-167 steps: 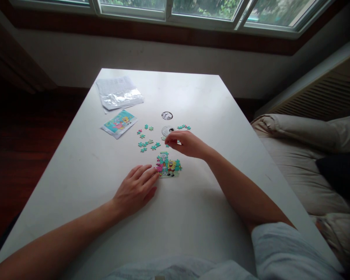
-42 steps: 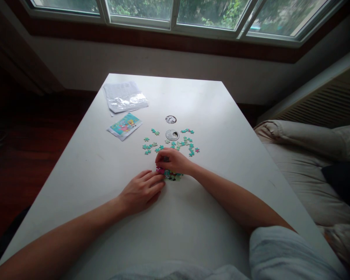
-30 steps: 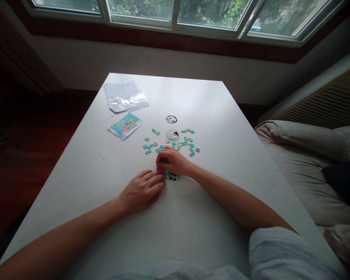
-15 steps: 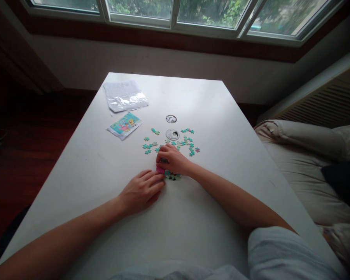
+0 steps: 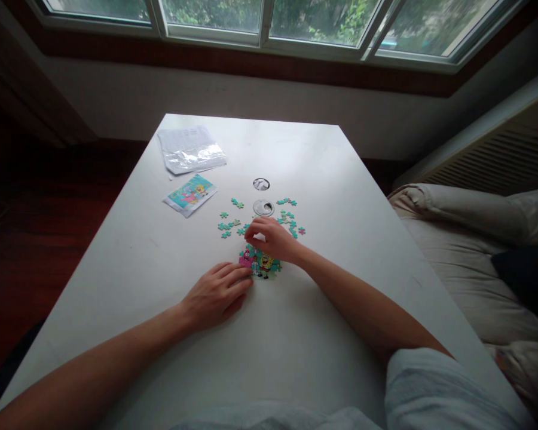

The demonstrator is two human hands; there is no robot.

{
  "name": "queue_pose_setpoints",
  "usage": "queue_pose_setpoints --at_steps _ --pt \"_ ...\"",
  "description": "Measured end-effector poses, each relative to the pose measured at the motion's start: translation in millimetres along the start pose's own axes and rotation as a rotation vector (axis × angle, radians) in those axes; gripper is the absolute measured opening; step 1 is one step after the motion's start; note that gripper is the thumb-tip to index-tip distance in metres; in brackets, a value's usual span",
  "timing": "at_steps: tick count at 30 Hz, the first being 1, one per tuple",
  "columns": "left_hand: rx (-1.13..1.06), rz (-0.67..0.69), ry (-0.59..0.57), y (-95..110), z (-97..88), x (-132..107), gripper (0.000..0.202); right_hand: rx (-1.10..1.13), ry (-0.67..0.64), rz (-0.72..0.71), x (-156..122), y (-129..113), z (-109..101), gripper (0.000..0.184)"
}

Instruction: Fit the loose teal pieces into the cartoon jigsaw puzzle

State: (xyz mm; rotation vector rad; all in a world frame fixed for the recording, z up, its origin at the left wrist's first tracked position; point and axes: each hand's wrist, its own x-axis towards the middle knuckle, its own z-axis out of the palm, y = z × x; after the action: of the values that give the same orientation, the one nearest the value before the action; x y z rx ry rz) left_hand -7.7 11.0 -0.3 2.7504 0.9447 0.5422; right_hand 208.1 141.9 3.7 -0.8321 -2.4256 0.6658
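A partly joined jigsaw puzzle point(image 5: 265, 263) with a pink figure and a yellow figure lies flat in front of me. My left hand point(image 5: 219, 292) rests on the table with its fingers stretched out, their tips touching the puzzle's lower left edge. Over the puzzle's top edge, my right hand point(image 5: 268, 236) is curled with thumb and forefinger pinched together; whatever is between the tips is too small to make out. Loose teal puzzle pieces point(image 5: 226, 226) lie beyond it on the left, and more loose pieces point(image 5: 289, 218) on the right. Some are hidden behind my right hand.
A picture card point(image 5: 190, 194) showing the cartoon figures lies on the white table point(image 5: 130, 269), left of the pieces. Behind it is a clear plastic bag with paper point(image 5: 190, 149). Two round inserts, one a grey ring cover point(image 5: 263, 207), sit in the tabletop. A sofa point(image 5: 457, 257) stands at the right.
My right hand has lifted off the puzzle and shifted slightly up and right, uncovering the pink and yellow figures. My left hand stays in place.
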Motion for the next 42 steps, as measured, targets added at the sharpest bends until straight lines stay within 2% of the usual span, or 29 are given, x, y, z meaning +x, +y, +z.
queue_pose_setpoints --at_steps 2,4,8,10,12,15,18,21,26,30,36,42 --pt "0.011 -0.011 0.005 -1.0 0.5 -0.7 0.032 0.036 0.049 0.037 1.1 3.4 -19.5 0.009" --pt "0.039 -0.052 0.011 -2.0 0.9 -1.2 0.038 0.024 0.045 0.112 0.2 7.7 -42.8 0.011" --pt "0.100 -0.172 -0.018 -3.6 2.5 -1.2 0.053 -0.161 -0.089 0.338 -11.1 23.0 -87.6 0.014" --pt "0.111 -0.194 -0.042 -3.9 3.5 -1.1 0.057 -0.336 -0.124 0.454 -20.7 33.4 -105.8 0.014" --pt "0.116 -0.200 -0.057 -3.9 4.5 -1.2 0.058 -0.492 -0.164 0.543 -30.7 43.0 -120.4 0.013" --pt "0.120 -0.207 -0.074 -3.7 4.9 -1.6 0.058 -0.527 -0.267 0.623 -41.2 51.0 -133.4 0.015" --pt "0.125 -0.207 -0.093 -3.6 4.3 -1.7 0.058 -0.503 -0.365 0.665 -42.9 50.2 -132.1 0.022" --pt "0.131 -0.211 -0.106 -3.6 3.5 -1.3 0.058 -0.541 -0.426 0.682 -38.6 45.9 -120.7 0.030" --pt "0.139 -0.213 -0.102 -3.7 2.9 -0.3 0.056 -0.580 -0.427 0.639 -33.6 45.2 -104.8 0.023" --pt "0.146 -0.200 -0.069 -4.1 1.0 0.0 0.051 -0.599 -0.356 0.577 -33.6 52.4 -98.3 0.015" --pt "0.116 -0.114 0.029 -4.1 1.4 -1.1 0.044 -0.602 -0.188 0.542 -36.0 73.2 -92.9 0.017" --pt "0.114 -0.115 0.018 -5.2 3.3 -1.2 0.043 -0.521 -0.005 0.464 -42.0 95.4 -91.8 0.018"
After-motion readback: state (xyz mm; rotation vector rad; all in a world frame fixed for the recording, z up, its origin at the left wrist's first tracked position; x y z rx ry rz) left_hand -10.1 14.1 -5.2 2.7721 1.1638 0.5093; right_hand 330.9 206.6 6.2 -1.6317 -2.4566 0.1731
